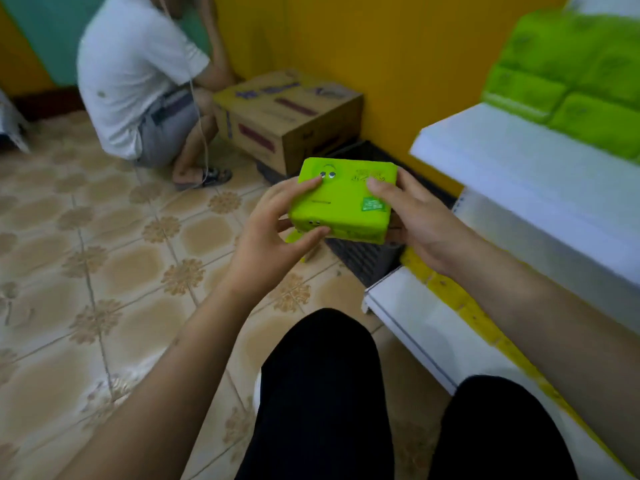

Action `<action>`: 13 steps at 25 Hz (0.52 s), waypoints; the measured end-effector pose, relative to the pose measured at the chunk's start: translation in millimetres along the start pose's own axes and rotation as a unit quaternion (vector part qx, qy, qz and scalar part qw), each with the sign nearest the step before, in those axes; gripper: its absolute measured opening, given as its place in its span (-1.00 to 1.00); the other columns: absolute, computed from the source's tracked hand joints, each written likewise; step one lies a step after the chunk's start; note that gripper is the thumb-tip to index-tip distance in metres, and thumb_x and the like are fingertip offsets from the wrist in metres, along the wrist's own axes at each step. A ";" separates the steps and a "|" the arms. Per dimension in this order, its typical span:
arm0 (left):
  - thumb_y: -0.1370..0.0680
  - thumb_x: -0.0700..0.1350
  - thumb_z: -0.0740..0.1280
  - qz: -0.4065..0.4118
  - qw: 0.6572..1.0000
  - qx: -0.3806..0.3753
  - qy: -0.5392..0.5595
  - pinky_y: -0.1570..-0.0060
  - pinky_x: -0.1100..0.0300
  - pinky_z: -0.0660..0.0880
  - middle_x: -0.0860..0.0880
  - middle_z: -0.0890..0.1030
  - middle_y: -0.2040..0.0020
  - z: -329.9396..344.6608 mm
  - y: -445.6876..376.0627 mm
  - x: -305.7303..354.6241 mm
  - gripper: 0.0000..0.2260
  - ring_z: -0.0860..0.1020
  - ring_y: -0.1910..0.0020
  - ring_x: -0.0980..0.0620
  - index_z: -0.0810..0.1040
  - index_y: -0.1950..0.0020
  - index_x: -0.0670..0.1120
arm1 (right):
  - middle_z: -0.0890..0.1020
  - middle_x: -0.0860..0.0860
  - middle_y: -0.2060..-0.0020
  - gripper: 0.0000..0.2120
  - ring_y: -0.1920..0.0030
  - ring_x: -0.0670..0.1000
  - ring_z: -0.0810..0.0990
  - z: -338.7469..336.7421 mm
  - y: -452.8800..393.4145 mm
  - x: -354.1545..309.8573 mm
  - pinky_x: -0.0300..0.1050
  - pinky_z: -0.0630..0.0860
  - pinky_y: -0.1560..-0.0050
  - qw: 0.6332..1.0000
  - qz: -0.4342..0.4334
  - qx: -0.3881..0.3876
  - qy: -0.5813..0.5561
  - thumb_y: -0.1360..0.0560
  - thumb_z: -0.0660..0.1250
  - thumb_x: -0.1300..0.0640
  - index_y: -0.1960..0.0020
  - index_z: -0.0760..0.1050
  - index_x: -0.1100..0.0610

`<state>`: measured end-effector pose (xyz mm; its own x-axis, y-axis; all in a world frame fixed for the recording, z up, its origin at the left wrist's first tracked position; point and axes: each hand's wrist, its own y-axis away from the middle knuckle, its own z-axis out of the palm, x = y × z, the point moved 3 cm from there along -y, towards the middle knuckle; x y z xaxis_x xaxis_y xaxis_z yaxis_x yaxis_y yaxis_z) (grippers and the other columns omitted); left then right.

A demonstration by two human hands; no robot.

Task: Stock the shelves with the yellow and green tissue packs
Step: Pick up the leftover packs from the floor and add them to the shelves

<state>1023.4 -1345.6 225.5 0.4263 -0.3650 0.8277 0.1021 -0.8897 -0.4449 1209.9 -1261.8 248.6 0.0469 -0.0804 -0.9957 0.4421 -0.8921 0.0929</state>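
Knees (311,393) in dark trousers, nearest | left hand (273,230) and right hand (420,220) both clamped on green pack (341,199) between them, label up, likely squaring it for shelving | white shelf (519,161) just right of right hand, green packs (571,74) already stacked there

Blurred, unreadable print on green tissue pack (341,199) and cardboard box (287,116)

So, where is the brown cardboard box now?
The brown cardboard box sits on the floor against the yellow wall, beside the crouching person in the white shirt.
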 end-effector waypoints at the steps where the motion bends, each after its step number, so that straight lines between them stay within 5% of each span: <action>1: -0.47 -0.17 0.48 0.027 1.000 -0.005 0.010 -0.17 0.03 0.54 0.00 0.41 -0.36 12.2 -0.8 28.8 -0.48 0.43 -0.36 0.01 0.44 -0.41 -0.01 | 0.66 0.00 -0.08 -0.71 0.04 -0.03 0.67 -16.5 27.9 -22.2 -0.19 0.58 0.27 0.999 -0.031 0.011 0.004 -0.57 0.29 0.01 -0.28 0.45 0.00; 4: -0.46 -0.14 0.48 0.083 0.995 -0.040 0.040 -0.15 0.10 0.55 0.00 0.40 -0.36 58.0 -4.3 96.0 -0.46 0.41 -0.38 0.00 0.44 -0.41 0.01 | 0.66 0.08 -0.08 -0.72 0.05 0.04 0.67 -69.5 97.8 -61.6 -0.06 0.62 0.14 0.995 -0.078 0.067 0.003 -0.58 0.29 0.08 -0.28 0.46 0.03; 8: -0.44 -0.12 0.48 0.151 0.980 -0.111 0.071 -0.15 0.17 0.54 -0.05 0.43 -0.32 146.0 -1.5 174.7 -0.47 0.45 -0.32 0.11 0.47 -0.39 -0.02 | 0.68 -0.06 -0.01 -0.77 0.09 0.01 0.66 -155.8 194.8 -71.9 0.01 0.59 0.05 0.979 -0.091 0.181 -0.034 -0.59 0.25 0.08 -0.24 0.48 -0.06; 11: -0.43 -0.06 0.48 0.180 0.967 -0.157 0.092 -0.11 0.20 0.55 -0.01 0.43 -0.31 221.4 10.1 225.5 -0.51 0.47 -0.29 0.18 0.50 -0.35 0.05 | 0.69 -0.14 0.02 -0.73 0.11 0.00 0.66 -213.6 269.4 -67.0 -0.01 0.59 0.08 0.949 -0.094 0.293 -0.069 -0.60 0.23 0.07 -0.29 0.45 -0.09; 13: -0.42 -0.04 0.50 0.197 0.960 -0.170 0.105 -0.10 0.33 0.52 0.04 0.44 -0.32 268.9 22.2 256.1 -0.52 0.43 -0.32 0.22 0.52 -0.33 0.08 | 0.65 -0.14 -0.10 -0.60 -0.01 -0.01 0.65 -245.9 316.4 -63.2 0.08 0.59 -0.08 0.916 -0.097 0.380 -0.085 -0.59 0.26 0.04 -0.41 0.36 -0.13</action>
<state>1376.5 -1385.0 335.6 0.1768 -0.7066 0.6852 -0.3449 -0.6965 -0.6292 1567.1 -1429.6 342.4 -0.1353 0.1028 -0.9855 -0.3279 -0.9432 -0.0534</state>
